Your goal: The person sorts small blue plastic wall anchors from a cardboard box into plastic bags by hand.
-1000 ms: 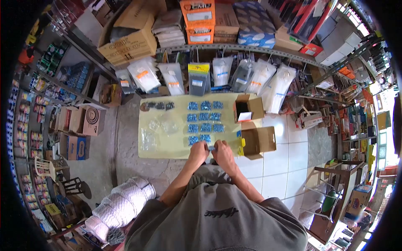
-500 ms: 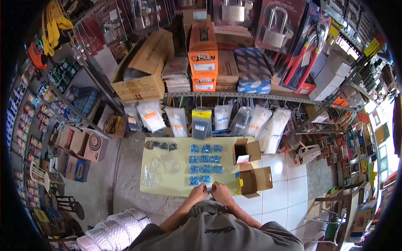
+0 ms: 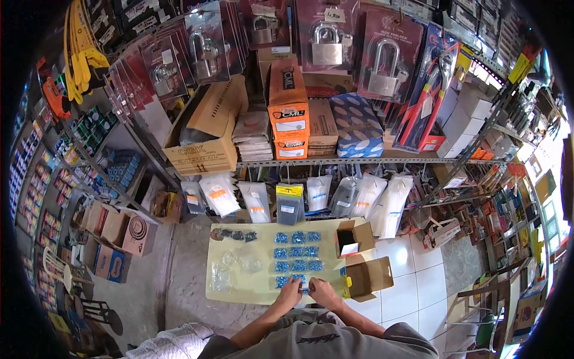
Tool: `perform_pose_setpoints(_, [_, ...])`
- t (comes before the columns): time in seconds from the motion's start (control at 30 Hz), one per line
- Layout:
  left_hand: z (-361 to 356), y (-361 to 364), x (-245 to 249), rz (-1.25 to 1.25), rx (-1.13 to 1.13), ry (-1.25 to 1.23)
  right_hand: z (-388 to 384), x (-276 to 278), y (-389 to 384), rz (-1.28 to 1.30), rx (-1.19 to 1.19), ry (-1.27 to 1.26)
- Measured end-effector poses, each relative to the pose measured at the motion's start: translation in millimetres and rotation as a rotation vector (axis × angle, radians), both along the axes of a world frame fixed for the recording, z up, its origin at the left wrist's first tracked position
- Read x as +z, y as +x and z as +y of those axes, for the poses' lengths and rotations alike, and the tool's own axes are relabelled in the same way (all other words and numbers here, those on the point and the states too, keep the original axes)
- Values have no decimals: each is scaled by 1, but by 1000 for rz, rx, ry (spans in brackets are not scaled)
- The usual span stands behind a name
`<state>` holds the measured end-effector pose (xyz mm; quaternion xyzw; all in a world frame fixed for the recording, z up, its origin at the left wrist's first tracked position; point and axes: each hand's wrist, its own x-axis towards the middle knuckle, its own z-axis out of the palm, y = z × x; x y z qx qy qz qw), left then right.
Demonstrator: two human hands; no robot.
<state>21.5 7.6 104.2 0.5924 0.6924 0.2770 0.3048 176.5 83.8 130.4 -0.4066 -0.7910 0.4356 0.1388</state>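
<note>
At the table's front edge my left hand and my right hand are close together, fingers pinched round a small blue packet that is mostly hidden between them. Rows of small clear bags with blue pieces lie on the pale yellow table, just beyond my hands. Empty-looking clear bags are spread on the left part of the table. Near the back left corner sit several dark packets beside a round brown item.
Two open cardboard boxes stand at the table's right end, one with a yellow flap. Behind the table, plastic packs hang from a shelf holding boxes. A white wrapped roll lies at the lower left.
The view has tilted upward, so the table and shelf appear lower. Both hands remain together at the table's front edge, still pinching the small packet.
</note>
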Motion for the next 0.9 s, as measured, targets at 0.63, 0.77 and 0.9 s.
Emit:
perform_pose_setpoints(0.63, [-6,2,-21,-127,107,27,11,-46,-1,-51,219,16])
perform_pose_setpoints(0.77, [-8,-7,-13,-153,140,45,8,-28,0,32,61,-41])
perform_pose_setpoints(0.9, [-1,-11,1,-177,103,-57,4,-14,-3,19,-33,-45])
